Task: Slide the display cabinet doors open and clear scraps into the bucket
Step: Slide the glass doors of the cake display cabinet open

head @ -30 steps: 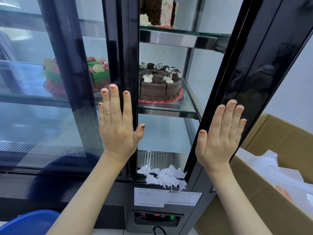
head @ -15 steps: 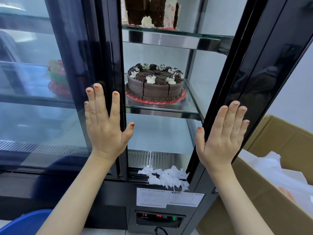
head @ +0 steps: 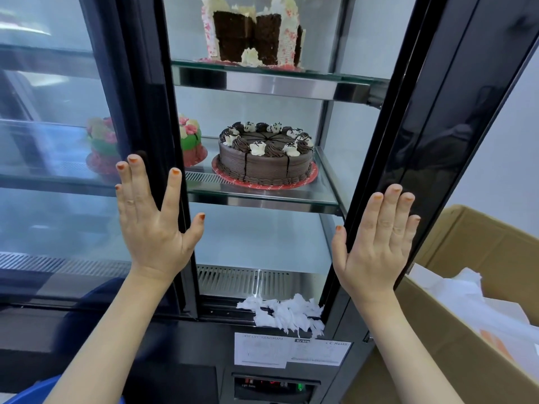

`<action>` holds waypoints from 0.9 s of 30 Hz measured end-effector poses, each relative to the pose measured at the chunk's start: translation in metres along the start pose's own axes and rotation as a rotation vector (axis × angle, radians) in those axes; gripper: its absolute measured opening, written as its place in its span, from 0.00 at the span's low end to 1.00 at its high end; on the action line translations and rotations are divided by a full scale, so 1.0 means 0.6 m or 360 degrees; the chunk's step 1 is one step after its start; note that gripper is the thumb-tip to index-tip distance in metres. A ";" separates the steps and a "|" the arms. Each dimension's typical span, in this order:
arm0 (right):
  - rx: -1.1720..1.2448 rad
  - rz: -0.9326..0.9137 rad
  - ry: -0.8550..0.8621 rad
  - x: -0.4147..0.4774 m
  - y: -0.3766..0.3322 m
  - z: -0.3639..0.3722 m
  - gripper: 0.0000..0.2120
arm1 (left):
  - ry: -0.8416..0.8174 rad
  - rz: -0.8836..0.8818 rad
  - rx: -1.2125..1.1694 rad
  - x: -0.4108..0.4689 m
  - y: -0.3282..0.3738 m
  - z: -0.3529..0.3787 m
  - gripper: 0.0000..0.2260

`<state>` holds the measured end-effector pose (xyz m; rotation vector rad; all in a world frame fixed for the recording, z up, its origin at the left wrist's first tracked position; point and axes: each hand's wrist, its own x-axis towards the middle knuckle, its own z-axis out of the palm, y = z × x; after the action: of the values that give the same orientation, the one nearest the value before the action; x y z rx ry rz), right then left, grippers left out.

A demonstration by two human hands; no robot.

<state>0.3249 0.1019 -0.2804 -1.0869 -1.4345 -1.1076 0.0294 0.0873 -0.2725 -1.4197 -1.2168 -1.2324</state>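
Observation:
My left hand (head: 151, 225) presses flat, fingers straight, against the black frame of the sliding glass door (head: 145, 91) at the left. My right hand (head: 376, 237) lies flat on the cabinet's black right post (head: 423, 126). Between them the cabinet stands open. A heap of white paper scraps (head: 287, 313) lies on the bottom door track, below and between my hands. A blue bucket (head: 26, 393) shows only as a rim at the bottom left corner.
Inside are a chocolate cake (head: 265, 156) on the middle glass shelf, a cut cake (head: 253, 33) on the top shelf and a green and pink cake (head: 189, 141) partly behind the door. A cardboard box (head: 466, 301) holding white paper stands at the right.
My left hand has pushed the sliding door leftward, so the opening is wider and the chocolate cake is fully exposed. My right hand has stayed on the right post.

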 end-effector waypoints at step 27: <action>0.0023 0.0055 0.0010 0.003 -0.007 -0.003 0.38 | -0.0061 -0.0064 -0.0012 0.003 -0.035 -0.014 0.25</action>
<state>0.3210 0.0998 -0.2787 -1.0930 -1.4116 -1.0741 0.0073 0.0825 -0.2692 -1.4360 -1.2737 -1.2435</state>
